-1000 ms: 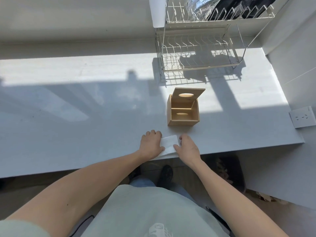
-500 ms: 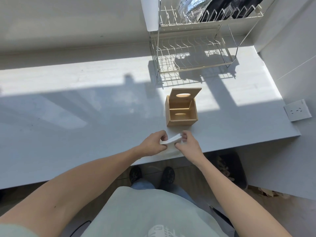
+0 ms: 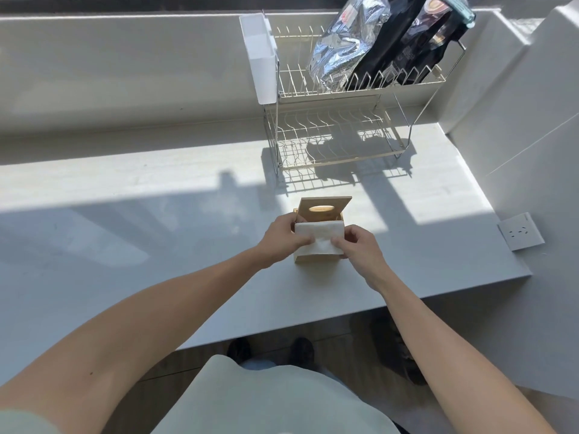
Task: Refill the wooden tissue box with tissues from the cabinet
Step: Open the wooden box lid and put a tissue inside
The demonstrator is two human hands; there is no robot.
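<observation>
The wooden tissue box (image 3: pixel 319 211) stands on the white counter with its lid, which has an oval slot, tipped up and back. A white stack of tissues (image 3: pixel 319 238) sits over the box's open top and hides most of its front. My left hand (image 3: pixel 283 234) grips the stack's left end, fingers curled over it. My right hand (image 3: pixel 358 244) pinches the stack's right end from the front. The inside of the box is hidden by the tissues.
A two-tier wire dish rack (image 3: pixel 338 126) stands behind the box, with foil and dark bags (image 3: pixel 376 42) on its top tier and a white plastic holder (image 3: pixel 261 57) on its left. A wall socket (image 3: pixel 520 231) sits at the right. The counter edge (image 3: pixel 313 327) is near my body.
Both hands lifted the tissue stack off the counter's front edge and carried it forward onto the wooden box. The camera has tilted and moved closer.
</observation>
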